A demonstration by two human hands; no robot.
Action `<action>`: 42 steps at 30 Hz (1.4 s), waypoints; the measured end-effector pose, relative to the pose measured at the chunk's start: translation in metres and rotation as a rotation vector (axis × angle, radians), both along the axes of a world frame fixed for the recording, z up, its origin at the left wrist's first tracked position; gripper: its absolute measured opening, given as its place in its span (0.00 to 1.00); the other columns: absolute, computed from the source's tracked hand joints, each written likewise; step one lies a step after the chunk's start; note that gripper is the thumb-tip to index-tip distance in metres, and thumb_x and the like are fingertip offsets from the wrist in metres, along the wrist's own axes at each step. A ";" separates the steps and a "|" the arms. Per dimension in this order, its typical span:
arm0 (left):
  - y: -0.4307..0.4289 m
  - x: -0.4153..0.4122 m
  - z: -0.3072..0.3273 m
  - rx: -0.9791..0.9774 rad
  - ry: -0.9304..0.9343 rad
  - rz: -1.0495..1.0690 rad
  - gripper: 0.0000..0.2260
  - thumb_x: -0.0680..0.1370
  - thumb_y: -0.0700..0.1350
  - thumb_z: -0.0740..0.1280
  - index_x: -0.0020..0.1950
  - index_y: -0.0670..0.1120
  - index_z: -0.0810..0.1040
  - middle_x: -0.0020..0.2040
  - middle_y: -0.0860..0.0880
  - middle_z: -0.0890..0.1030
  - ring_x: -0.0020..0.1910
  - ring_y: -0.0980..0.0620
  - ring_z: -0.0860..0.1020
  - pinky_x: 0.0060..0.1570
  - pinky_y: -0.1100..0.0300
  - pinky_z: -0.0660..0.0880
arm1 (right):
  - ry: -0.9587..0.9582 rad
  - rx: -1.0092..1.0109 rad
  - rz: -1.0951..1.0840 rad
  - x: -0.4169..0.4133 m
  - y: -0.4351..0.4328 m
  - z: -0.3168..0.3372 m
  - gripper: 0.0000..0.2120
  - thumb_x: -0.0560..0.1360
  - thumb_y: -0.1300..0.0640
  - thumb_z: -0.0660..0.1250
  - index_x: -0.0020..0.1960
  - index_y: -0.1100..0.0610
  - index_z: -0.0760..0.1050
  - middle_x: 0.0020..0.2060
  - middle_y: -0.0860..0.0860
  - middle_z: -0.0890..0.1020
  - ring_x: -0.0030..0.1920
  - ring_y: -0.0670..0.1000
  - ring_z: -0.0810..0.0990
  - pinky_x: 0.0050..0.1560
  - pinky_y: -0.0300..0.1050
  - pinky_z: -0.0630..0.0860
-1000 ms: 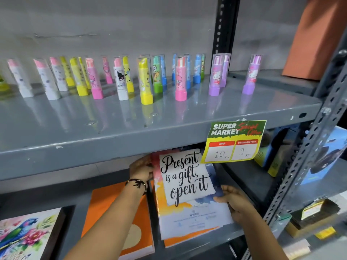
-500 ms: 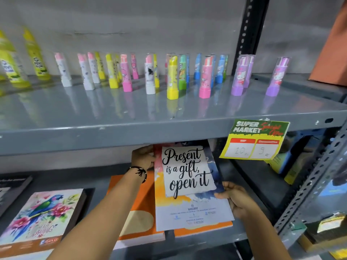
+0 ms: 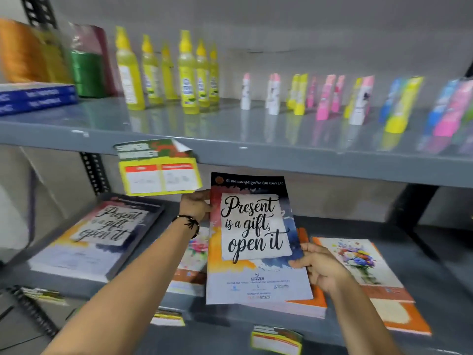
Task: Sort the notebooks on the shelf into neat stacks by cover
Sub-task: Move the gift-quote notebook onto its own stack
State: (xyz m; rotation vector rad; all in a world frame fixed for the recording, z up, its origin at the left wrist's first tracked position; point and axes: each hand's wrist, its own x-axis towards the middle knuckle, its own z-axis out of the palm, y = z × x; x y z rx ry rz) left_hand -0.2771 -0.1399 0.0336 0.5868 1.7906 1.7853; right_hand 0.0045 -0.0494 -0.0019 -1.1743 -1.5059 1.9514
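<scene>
- Grey metal shelving [image 3: 320,162]; notebooks lay on the lower shelf.
- Left hand [image 3: 195,204] and right hand [image 3: 321,269] gripped a "Present is a gift" notebook [image 3: 253,242], raised above an orange-covered stack [image 3: 311,302].
- Matching stack [image 3: 94,239] sat well left: likely destination.
- Floral notebooks [image 3: 363,267] remained unsorted. Roughly midway, by my judgement.

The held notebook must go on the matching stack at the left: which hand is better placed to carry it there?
Probably the left. The left hand grips the notebook at its upper left edge, on the side facing the matching stack. The right hand holds the lower right edge, farther away.
</scene>
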 end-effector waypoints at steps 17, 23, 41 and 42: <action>-0.148 -0.286 -0.029 -0.349 0.257 0.096 0.14 0.66 0.32 0.72 0.51 0.35 0.81 0.24 0.58 0.81 0.33 0.57 0.79 0.43 0.59 0.76 | -0.046 -0.070 0.147 -0.265 -0.170 -0.024 0.13 0.64 0.73 0.71 0.36 0.57 0.71 0.39 0.55 0.82 0.51 0.57 0.81 0.49 0.50 0.76; -0.151 -0.342 -0.057 -0.373 0.224 0.187 0.08 0.64 0.43 0.74 0.42 0.45 0.86 0.40 0.35 0.85 0.45 0.35 0.83 0.43 0.41 0.79 | -0.090 -0.025 0.166 -0.317 -0.190 -0.020 0.14 0.66 0.73 0.71 0.44 0.59 0.73 0.35 0.50 0.76 0.45 0.51 0.76 0.52 0.52 0.74; -0.156 -0.353 -0.064 -0.576 0.428 0.063 0.11 0.72 0.34 0.67 0.52 0.39 0.83 0.50 0.39 0.84 0.52 0.39 0.81 0.51 0.55 0.77 | -0.333 0.245 0.256 -0.368 -0.199 -0.040 0.21 0.64 0.60 0.77 0.38 0.57 0.63 0.31 0.52 0.74 0.26 0.47 0.75 0.27 0.40 0.77; -0.156 -0.351 -0.064 -0.579 0.431 0.054 0.11 0.72 0.35 0.67 0.53 0.40 0.82 0.52 0.40 0.83 0.54 0.41 0.81 0.49 0.57 0.75 | -0.365 0.287 0.257 -0.368 -0.199 -0.040 0.21 0.63 0.59 0.77 0.37 0.57 0.63 0.31 0.52 0.74 0.26 0.48 0.74 0.26 0.40 0.76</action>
